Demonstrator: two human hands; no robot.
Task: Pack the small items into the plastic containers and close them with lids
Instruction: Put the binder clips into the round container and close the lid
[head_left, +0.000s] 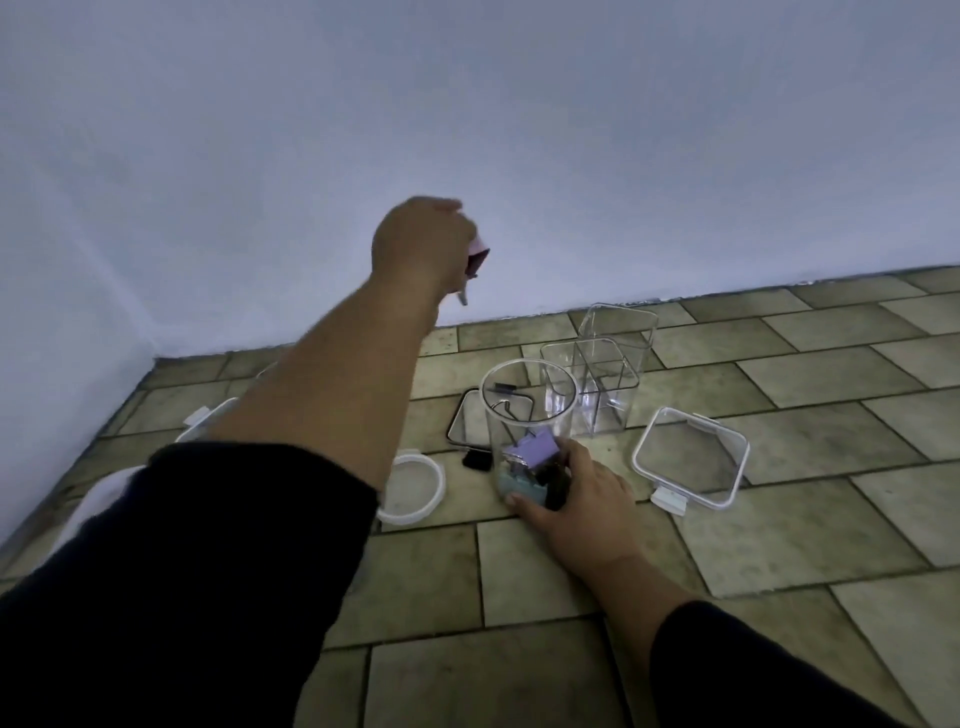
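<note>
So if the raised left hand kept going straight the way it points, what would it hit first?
Likely the wall; nothing shows between. The left hand, gripping a pink clip, aims up and away, above the jar; depth is unclear.

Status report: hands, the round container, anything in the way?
Left hand raised, holding small pink item. Right hand grips round container, partly filled, no lid. Mouth unobstructed.
</note>
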